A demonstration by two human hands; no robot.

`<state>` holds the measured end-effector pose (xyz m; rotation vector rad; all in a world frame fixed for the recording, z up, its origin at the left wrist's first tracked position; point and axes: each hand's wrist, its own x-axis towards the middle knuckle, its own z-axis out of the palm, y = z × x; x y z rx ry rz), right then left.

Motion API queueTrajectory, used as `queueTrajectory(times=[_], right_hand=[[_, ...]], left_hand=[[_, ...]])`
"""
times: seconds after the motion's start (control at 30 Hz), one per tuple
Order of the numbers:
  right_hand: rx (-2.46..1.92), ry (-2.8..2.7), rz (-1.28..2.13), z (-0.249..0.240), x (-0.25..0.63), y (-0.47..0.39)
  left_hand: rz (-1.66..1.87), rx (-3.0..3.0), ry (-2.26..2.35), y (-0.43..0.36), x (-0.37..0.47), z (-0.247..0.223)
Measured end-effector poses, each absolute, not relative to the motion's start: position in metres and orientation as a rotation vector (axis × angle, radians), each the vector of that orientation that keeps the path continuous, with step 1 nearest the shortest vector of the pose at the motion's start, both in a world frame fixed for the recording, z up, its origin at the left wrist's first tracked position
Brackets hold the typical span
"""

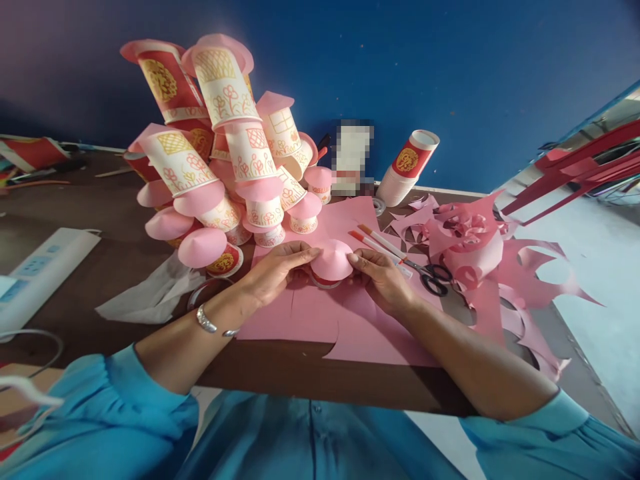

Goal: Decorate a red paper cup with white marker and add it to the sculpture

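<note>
Between my two hands is a small pink paper cone, sitting over a small red paper cup whose lower edge just shows. My left hand pinches the cone's left rim between thumb and fingers. On the opposite side, my right hand pinches its right rim. Pink paper sheets lie beneath. To the left rises a castle of stacked paper cups, drawn with flowers and lattice windows and topped with pink cones. Beside my right hand lie black-handled scissors and several markers.
Cut pink scraps are heaped on the right. A stack of paper cups stands at the back near a tape roll. A crumpled clear bag and a white power strip lie on the left of the dark table.
</note>
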<state>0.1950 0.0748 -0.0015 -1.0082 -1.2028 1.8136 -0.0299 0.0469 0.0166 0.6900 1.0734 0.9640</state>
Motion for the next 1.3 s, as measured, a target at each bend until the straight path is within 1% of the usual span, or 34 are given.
queueTrajectory(times=[0.37, 0.77, 1.3], right_hand=[[-0.992, -1.195, 1.850, -0.0049, 0.1952, 0.0767], [-0.978, -1.199, 1.869, -0.0037, 0.1960, 0.0787], [-0.965, -1.199, 1.868, -0.0046, 0.1937, 0.0796]], left_hand=[[0.945, 0.687, 1.084, 0.0479, -0.0307, 0.0151], [1.008, 0.705, 1.089, 0.0498, -0.0245, 0.0142], [0.967, 0.665, 1.094, 0.0511, -0.0253, 0.0143]])
